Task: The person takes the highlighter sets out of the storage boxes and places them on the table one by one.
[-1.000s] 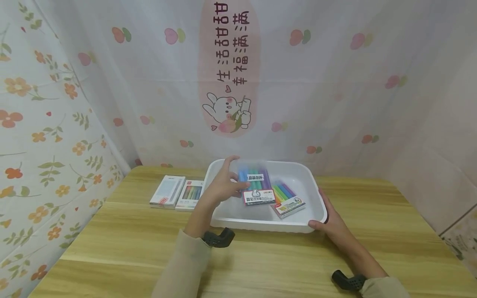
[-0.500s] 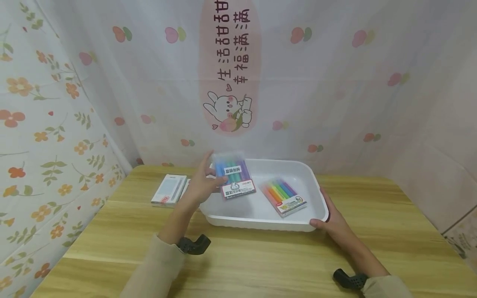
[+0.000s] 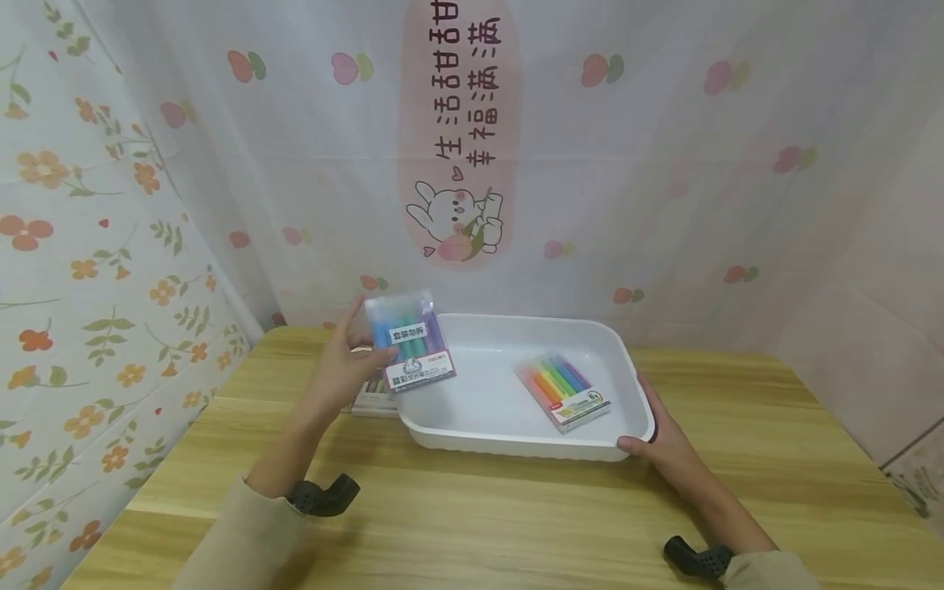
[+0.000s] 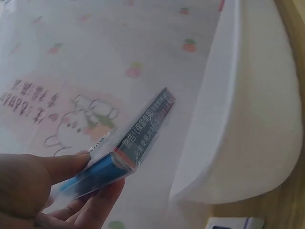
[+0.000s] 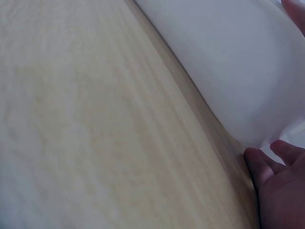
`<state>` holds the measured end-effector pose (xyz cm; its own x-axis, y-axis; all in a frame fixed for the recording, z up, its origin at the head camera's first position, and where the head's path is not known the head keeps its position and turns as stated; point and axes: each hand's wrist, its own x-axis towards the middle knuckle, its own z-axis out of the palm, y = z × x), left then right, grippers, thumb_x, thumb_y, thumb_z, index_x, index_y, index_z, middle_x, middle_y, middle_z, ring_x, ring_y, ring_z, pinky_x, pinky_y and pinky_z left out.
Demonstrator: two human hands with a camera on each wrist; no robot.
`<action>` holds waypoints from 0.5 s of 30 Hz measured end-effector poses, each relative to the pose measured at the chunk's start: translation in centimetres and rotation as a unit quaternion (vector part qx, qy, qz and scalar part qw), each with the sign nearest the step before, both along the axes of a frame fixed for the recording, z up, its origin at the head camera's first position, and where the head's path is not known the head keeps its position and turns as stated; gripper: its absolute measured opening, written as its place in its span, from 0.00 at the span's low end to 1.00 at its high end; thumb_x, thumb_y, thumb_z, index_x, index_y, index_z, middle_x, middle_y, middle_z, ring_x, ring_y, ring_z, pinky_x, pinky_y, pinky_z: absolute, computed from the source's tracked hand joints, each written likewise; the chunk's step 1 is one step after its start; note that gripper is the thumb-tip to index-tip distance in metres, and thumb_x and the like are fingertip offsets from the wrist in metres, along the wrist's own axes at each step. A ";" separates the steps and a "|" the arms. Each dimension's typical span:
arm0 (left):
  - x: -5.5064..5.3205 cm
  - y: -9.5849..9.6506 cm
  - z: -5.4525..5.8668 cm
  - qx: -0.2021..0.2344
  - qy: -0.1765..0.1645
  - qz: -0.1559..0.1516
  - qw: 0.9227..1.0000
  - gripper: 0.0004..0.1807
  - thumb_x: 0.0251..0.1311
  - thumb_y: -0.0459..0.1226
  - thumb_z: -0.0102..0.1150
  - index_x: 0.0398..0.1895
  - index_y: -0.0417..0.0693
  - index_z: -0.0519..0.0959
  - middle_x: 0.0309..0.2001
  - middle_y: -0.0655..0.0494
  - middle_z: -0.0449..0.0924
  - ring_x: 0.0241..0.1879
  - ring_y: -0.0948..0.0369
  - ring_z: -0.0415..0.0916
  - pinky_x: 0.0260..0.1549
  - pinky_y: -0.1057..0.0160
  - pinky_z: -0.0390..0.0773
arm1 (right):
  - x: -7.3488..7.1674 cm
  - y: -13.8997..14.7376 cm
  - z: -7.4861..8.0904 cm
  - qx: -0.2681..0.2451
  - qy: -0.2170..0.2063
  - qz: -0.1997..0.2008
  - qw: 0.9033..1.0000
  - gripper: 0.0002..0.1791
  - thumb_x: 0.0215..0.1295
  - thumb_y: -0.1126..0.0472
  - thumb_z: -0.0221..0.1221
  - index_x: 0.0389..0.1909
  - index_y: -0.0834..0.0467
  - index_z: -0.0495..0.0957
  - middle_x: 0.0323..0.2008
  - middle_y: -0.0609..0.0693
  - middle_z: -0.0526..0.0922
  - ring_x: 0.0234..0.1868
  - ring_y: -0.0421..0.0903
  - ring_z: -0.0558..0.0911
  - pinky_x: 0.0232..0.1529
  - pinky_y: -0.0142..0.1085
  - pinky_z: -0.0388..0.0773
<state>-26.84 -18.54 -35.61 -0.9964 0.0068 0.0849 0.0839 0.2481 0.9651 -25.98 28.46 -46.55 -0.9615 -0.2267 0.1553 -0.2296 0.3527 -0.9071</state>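
My left hand (image 3: 341,369) holds a clear pack of highlighters (image 3: 419,365), with blue, green and purple pens, above the left end of a white plastic tray (image 3: 472,406). In the left wrist view, the thumb and fingers pinch the pack (image 4: 145,126) by its side, and its printed end faces away from the hand. My right hand (image 3: 667,442) grips the tray's near right corner, thumb on the rim. In the right wrist view, the fingers touch the tray's outer wall (image 5: 228,62). A second pack of rainbow-coloured pens (image 3: 566,397) lies inside the tray.
A flat white box (image 3: 374,403) lies on the wooden table (image 3: 516,524) left of the tray, partly hidden by my left hand and pack. A printed curtain (image 3: 560,180) hangs behind the table, and a floral one (image 3: 111,328) on the left.
My left hand has carried the highlighter pack leftward, from over the tray's middle to its left edge, now hiding most of the boxes there. The right hand stays on the tray.
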 end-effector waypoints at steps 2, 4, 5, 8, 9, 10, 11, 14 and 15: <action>0.4 -0.7 0.3 0.008 0.013 0.014 1.000 0.54 0.66 0.34 0.63 0.83 0.66 0.37 0.56 0.36 0.76 0.40 0.63 0.86 0.43 0.62 0.87 | 0.1 0.0 0.0 0.001 0.000 0.000 1.000 0.57 0.64 0.59 0.66 0.82 0.51 0.35 0.78 0.64 0.53 0.57 0.27 0.71 0.54 0.17 0.69; 0.6 -1.4 0.6 0.015 0.026 0.025 0.999 0.53 0.66 0.33 0.63 0.83 0.62 0.37 0.53 0.40 0.76 0.38 0.68 0.84 0.42 0.64 0.87 | 0.1 0.0 0.1 -0.001 -0.001 -0.001 1.000 0.57 0.64 0.59 0.66 0.82 0.52 0.35 0.78 0.65 0.52 0.57 0.27 0.71 0.54 0.17 0.69; 0.8 -1.8 0.7 0.016 0.032 0.030 0.999 0.53 0.66 0.32 0.62 0.83 0.61 0.38 0.51 0.44 0.77 0.37 0.69 0.84 0.41 0.66 0.87 | 0.2 0.0 0.1 -0.004 -0.002 0.000 1.000 0.58 0.64 0.60 0.66 0.82 0.52 0.35 0.78 0.65 0.51 0.57 0.27 0.71 0.54 0.17 0.69; 1.0 -2.8 0.9 0.012 0.045 0.041 0.998 0.50 0.67 0.33 0.62 0.83 0.59 0.41 0.44 0.57 0.78 0.37 0.72 0.83 0.41 0.69 0.86 | 0.2 -0.1 0.0 -0.002 -0.004 -0.001 1.000 0.57 0.64 0.60 0.66 0.82 0.52 0.34 0.78 0.65 0.51 0.58 0.26 0.71 0.55 0.17 0.69; 1.0 -3.0 0.9 0.010 0.045 0.043 0.998 0.50 0.67 0.33 0.61 0.83 0.60 0.41 0.43 0.60 0.78 0.38 0.73 0.83 0.41 0.69 0.85 | 0.2 -0.1 0.0 -0.002 -0.004 -0.001 1.000 0.57 0.64 0.60 0.65 0.82 0.52 0.34 0.78 0.65 0.51 0.57 0.26 0.71 0.54 0.17 0.70; 1.0 -3.3 0.9 0.008 0.045 0.044 0.998 0.49 0.68 0.34 0.61 0.83 0.61 0.42 0.43 0.62 0.78 0.38 0.73 0.84 0.42 0.70 0.85 | 0.2 -0.1 0.0 -0.002 -0.004 -0.001 1.000 0.57 0.64 0.60 0.65 0.82 0.51 0.35 0.78 0.65 0.52 0.58 0.27 0.72 0.55 0.18 0.70; 1.0 -3.5 0.9 0.006 0.044 0.045 0.998 0.48 0.68 0.34 0.61 0.83 0.61 0.43 0.43 0.63 0.78 0.39 0.73 0.84 0.42 0.70 0.85 | 0.2 -0.1 0.0 -0.001 -0.002 -0.001 1.000 0.57 0.64 0.60 0.65 0.82 0.51 0.35 0.78 0.65 0.52 0.57 0.27 0.72 0.54 0.18 0.70; 0.8 -3.9 0.7 0.006 0.042 0.050 0.998 0.47 0.69 0.35 0.60 0.83 0.62 0.43 0.47 0.57 0.79 0.41 0.73 0.84 0.44 0.70 0.85 | 0.1 0.0 -0.1 0.001 0.003 0.001 1.000 0.57 0.64 0.61 0.65 0.82 0.51 0.35 0.77 0.65 0.53 0.57 0.28 0.73 0.54 0.19 0.71; 0.7 -4.0 0.6 0.001 0.040 0.053 0.998 0.47 0.69 0.35 0.60 0.83 0.63 0.44 0.49 0.54 0.79 0.41 0.74 0.83 0.44 0.70 0.85 | 0.0 0.0 -0.1 0.000 0.004 0.002 1.000 0.57 0.64 0.61 0.65 0.82 0.51 0.35 0.77 0.65 0.53 0.56 0.28 0.74 0.54 0.19 0.72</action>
<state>-26.18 -22.59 -35.00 -0.9813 -0.0994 0.1649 0.1346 0.2578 0.9568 -25.96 28.47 -46.62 -0.9593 -0.2303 0.1633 -0.2387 0.3525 -0.9049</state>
